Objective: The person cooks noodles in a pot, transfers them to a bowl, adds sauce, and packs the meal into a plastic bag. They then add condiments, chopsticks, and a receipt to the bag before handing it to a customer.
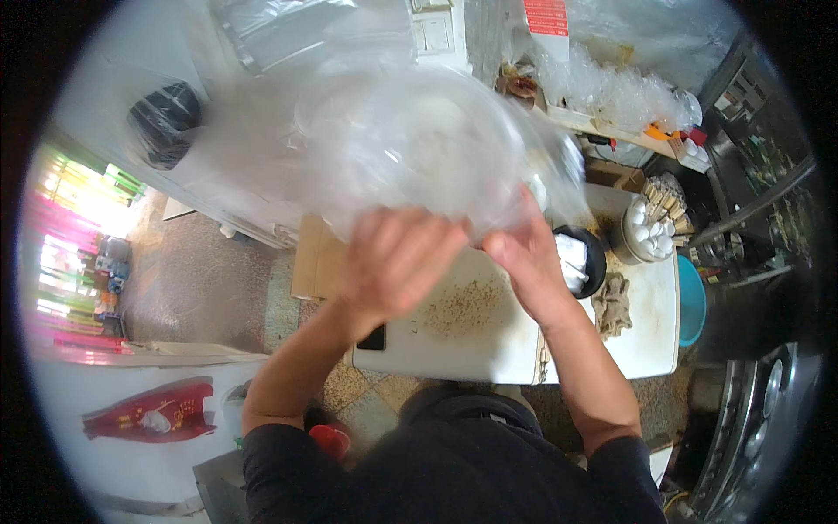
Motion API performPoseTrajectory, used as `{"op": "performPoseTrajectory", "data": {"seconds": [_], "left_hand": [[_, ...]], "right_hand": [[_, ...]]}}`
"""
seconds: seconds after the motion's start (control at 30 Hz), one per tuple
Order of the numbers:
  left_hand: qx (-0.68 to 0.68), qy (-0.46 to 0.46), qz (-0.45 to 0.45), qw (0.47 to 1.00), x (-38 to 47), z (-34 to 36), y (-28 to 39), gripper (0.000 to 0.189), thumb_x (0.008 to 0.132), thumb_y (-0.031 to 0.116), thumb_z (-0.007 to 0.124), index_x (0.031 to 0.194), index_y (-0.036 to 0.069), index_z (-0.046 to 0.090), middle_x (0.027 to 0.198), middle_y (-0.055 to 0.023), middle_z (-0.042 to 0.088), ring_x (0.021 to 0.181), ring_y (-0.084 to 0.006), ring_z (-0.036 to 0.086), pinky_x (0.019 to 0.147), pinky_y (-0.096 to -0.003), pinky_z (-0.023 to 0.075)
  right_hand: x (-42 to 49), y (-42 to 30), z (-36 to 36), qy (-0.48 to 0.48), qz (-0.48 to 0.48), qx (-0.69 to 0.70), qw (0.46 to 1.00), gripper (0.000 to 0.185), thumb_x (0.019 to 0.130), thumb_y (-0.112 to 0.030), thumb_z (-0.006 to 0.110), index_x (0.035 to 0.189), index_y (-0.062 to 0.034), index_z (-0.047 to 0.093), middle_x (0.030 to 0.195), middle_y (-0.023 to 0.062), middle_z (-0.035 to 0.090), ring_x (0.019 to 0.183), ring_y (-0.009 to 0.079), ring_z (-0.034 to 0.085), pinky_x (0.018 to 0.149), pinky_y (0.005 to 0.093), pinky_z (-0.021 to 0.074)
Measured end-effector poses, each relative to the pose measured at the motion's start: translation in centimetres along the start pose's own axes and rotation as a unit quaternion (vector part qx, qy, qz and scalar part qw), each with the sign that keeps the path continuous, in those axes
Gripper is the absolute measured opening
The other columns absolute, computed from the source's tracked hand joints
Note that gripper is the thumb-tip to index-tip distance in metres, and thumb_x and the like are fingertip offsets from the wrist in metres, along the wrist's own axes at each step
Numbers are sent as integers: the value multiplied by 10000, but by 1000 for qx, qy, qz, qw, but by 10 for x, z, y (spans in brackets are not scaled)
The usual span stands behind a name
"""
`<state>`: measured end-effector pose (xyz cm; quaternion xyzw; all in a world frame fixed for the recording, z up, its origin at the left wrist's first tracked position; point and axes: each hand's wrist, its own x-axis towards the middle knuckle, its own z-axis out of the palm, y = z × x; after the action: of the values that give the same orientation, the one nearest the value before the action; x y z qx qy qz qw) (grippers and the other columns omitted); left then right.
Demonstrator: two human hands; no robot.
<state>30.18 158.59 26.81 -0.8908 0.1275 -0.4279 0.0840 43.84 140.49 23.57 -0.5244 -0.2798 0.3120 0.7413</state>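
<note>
A large clear plastic bag [419, 144], puffed out and blurred, spreads in front of me above the white worktop [445, 354]. My left hand [402, 262] has its fingers curled over the bag's near edge. Close beside it, my right hand [530, 262] pinches the same edge between thumb and fingers. Motion blur hides the left fingertips, and whether anything lies inside the bag cannot be made out. Brown crumbs [468, 304] are scattered on the worktop below my hands.
Right of my hands stand a black bowl [597, 262] holding a white packet, a crumpled brown cloth [612, 306] and a tub of white utensils [648, 229]. A dark phone [372, 337] lies at the worktop's left corner. A cardboard piece [315, 262] and teal basin [692, 301] flank it.
</note>
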Motion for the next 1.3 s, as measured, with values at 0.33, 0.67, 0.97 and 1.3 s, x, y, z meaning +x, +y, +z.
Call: {"op": "performPoseTrajectory", "data": {"seconds": [0.33,0.67,0.97,1.3], "left_hand": [[-420,25,-578,699,-122,-15,72,364,989,129,651,1317,-29,672,1244,-117,687,1215,-215,619,1097,-402,441],[-507,-131,-709,472,-200,46,106,250,1025,98,608,1244,-12,656,1120,-59,689,1017,-133,647,936,-299,516],[-457,-83,-630,622,-188,47,125,368,993,40,636,1353,-35,642,1249,-86,694,1107,-160,649,998,-300,503],[-515,-99,-751,401,-195,71,126,428,1033,165,631,1432,12,614,1329,-72,673,1153,-167,632,987,-328,511]], "right_hand": [[-96,100,16,244,114,-149,951,448,973,-13,668,1399,99,586,1247,166,703,905,170,669,758,325,588],[-135,141,-40,342,293,123,884,474,1101,-293,498,1343,103,593,1215,181,699,1096,247,674,963,399,536],[-144,130,-52,245,262,57,932,463,952,-187,797,1296,70,623,1147,135,700,1047,203,678,929,377,580],[-159,154,-80,256,348,5,902,281,993,-239,755,1139,-6,697,1014,58,722,900,135,684,758,288,534]]}}
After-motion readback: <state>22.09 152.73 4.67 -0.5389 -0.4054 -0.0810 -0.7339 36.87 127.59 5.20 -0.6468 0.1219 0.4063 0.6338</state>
